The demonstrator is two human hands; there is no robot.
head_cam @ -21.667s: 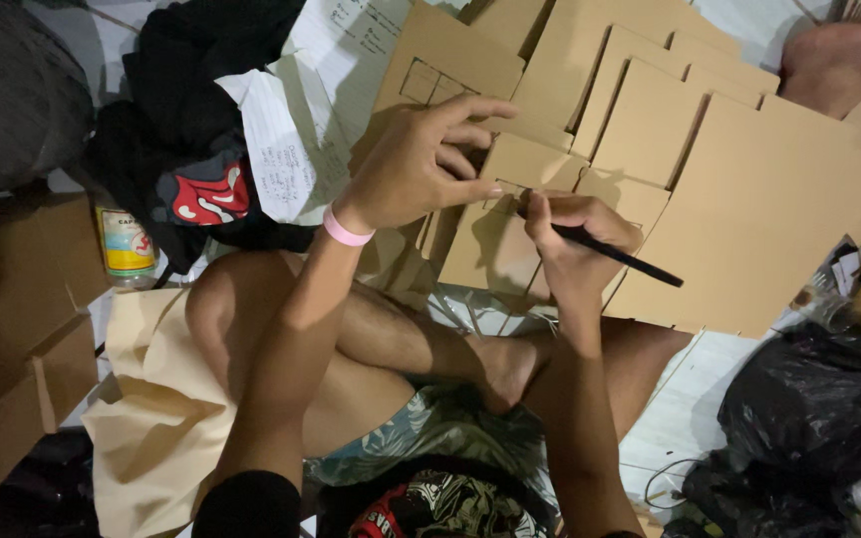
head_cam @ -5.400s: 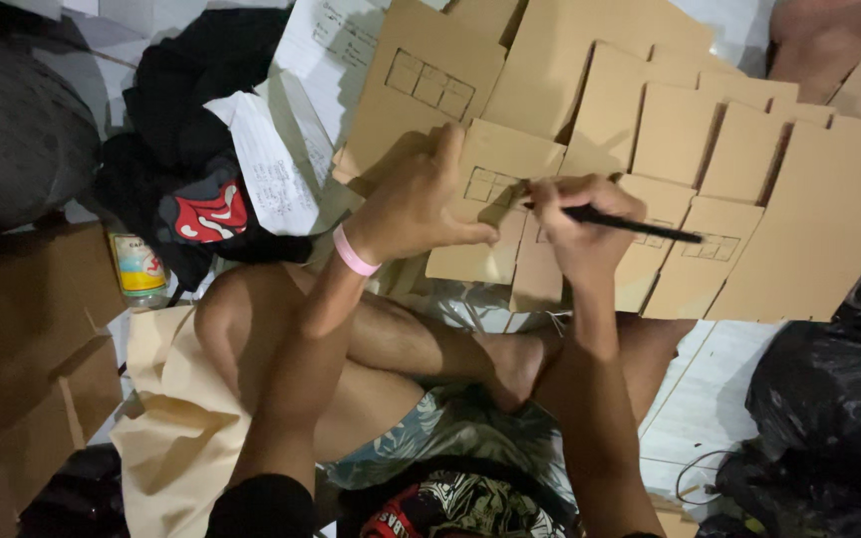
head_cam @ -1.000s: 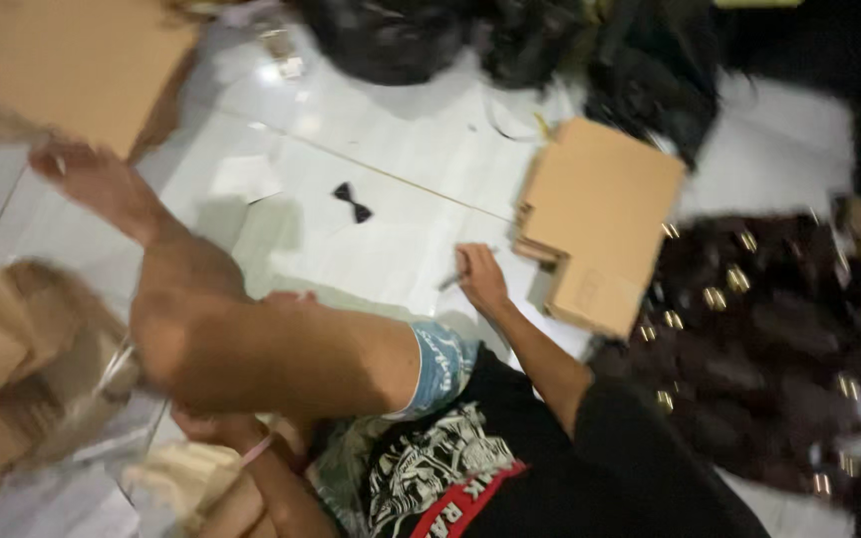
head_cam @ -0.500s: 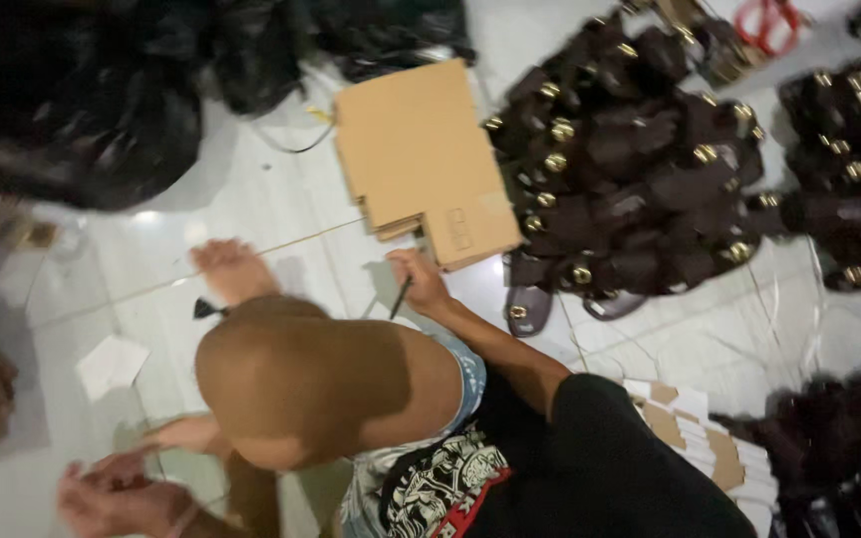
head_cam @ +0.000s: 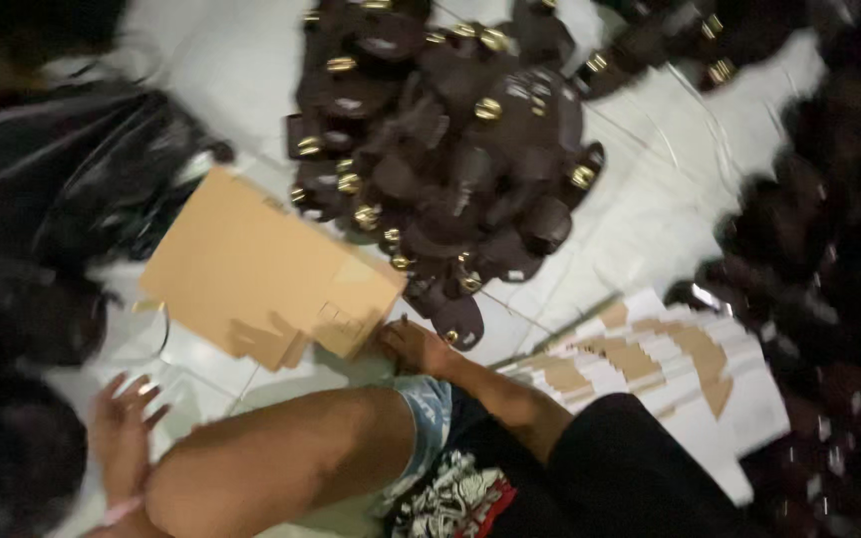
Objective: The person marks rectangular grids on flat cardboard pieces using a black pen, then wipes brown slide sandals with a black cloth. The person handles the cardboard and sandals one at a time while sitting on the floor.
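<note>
Your right hand [head_cam: 419,347] rests curled against one flat brown cardboard sheet [head_cam: 271,271], grip unclear; your left hand [head_cam: 122,430] spreads open on glossy white tile [head_cam: 650,209].

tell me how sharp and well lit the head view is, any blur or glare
Head view: motion blur smears everything, worst at the right edge; the dark sandal pile is underexposed, only its gold buckles catching light; the white tile floor looks bright and washed out; the cardboard stack is softly lit, edges fuzzy; right hand and left hand are both blurred.
</note>
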